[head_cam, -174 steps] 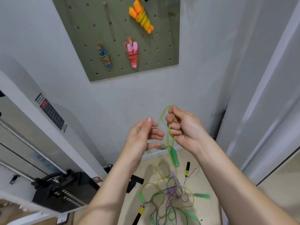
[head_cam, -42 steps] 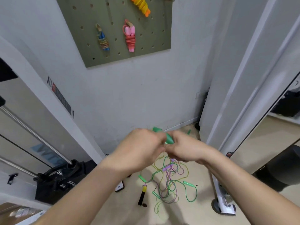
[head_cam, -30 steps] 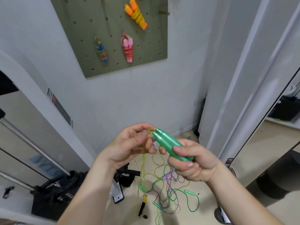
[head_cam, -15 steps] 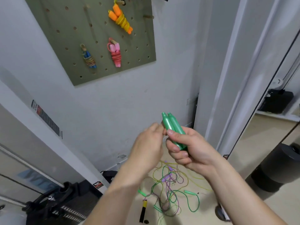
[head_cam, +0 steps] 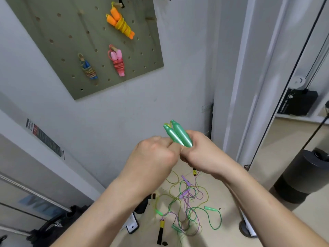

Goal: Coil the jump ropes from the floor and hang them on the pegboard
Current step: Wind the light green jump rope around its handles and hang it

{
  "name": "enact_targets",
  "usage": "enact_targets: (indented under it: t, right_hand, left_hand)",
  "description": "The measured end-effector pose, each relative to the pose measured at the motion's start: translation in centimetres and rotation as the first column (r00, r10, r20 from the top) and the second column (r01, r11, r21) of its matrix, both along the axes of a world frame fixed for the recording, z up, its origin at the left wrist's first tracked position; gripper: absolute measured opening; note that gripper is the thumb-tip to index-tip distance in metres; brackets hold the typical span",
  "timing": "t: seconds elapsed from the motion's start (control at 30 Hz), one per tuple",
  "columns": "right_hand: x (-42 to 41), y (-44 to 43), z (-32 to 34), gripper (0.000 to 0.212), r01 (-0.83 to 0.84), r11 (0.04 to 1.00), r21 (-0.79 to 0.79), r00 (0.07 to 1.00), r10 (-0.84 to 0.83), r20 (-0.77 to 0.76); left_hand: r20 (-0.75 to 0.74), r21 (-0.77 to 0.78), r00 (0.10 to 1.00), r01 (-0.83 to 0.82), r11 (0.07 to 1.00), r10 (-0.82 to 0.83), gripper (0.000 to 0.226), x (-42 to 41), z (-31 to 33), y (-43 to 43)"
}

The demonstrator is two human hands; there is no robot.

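The left grip (head_cam: 154,154) is curled into a fist with its knuckles towards the camera and its fingertips tucked against the right one. Whether it pinches any cord is hidden. The right grip (head_cam: 201,154) is wrapped round the two glossy green plastic jump-rope handles (head_cam: 179,134), held side by side with their tips pointing up and left. A short loop of yellow-green cord (head_cam: 167,124) shows at the tips.

The step in hand looks like winding the cord round the paired handles. To do it well, the right grip should hold both handles firmly together while the left lays each turn snug beside the last, leaving that top loop free for a peg.

Up and left of the grips hangs the olive-green pegboard (head_cam: 53,50). It already carries a blue-handled bundle (head_cam: 88,69), a pink-handled bundle (head_cam: 118,63) and an orange-handled bundle (head_cam: 121,25). A bare wooden peg (head_cam: 151,19) sticks out to the right of the orange one and seems the likely target.

Directly below the grips, on the beige floor (head_cam: 226,236), lies a tangle of green, purple and yellow ropes (head_cam: 187,202) with a black-and-yellow handle (head_cam: 161,230). If the hanging cord trails into the tangle, it could snag there. To the right stands a black cylindrical bin (head_cam: 306,175), well apart.
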State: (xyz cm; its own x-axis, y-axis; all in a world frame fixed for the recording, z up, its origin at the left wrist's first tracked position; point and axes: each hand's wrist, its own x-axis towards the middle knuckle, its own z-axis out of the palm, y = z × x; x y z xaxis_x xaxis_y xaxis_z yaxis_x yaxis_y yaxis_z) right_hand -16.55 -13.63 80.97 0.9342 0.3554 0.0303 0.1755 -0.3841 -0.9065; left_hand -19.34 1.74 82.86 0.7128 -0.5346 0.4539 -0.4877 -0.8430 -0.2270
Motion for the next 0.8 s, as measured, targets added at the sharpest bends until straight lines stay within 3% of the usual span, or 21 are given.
enact_targets:
  t: [0.07,0.13,0.23,0.37,0.53,0.67,0.8]
  right_hand:
    - [0.2,0.2,-0.1,0.005,-0.019,0.981,-0.194,0.992,0.042,0.116]
    - [0.2,0.4,0.1,0.016,-0.063,0.94,-0.334,0.982,0.119,0.15]
    - [-0.6,0.8,1.1,0.026,-0.094,0.894,-0.438,0.974,0.173,0.144]
    - [-1.4,1.8,1.3,0.037,0.042,0.827,-0.561,0.931,0.171,0.321]
    - [-1.5,2.6,0.3,0.028,0.115,0.823,-0.556,0.904,0.145,0.402]
    - [-1.6,2.7,0.3,0.023,0.127,0.828,-0.547,0.887,0.153,0.436]
    - [-1.2,2.7,0.9,0.019,0.149,0.836,-0.528,0.897,0.11,0.428]
  left_hand:
    - [-0.031,-0.062,0.998,0.049,0.997,-0.051,0.02,-0.1,0.4,0.2]
    - [-0.108,-0.132,0.987,0.101,0.986,-0.116,0.034,-0.1,1.1,0.6]
    - [-0.226,-0.184,0.967,0.074,0.98,-0.115,0.031,-0.2,2.2,0.7]
    - [-0.371,-0.314,0.926,-0.06,0.947,-0.064,0.027,0.2,2.1,0.9]
    - [-0.266,-0.062,0.964,0.005,0.998,-0.021,0.019,-0.2,2.8,1.1]
    - [-0.204,0.068,0.978,-0.027,0.997,0.04,0.031,-1.0,3.5,0.8]
    - [-0.236,0.038,0.967,-0.092,0.995,0.099,0.031,-2.2,4.5,-0.4]
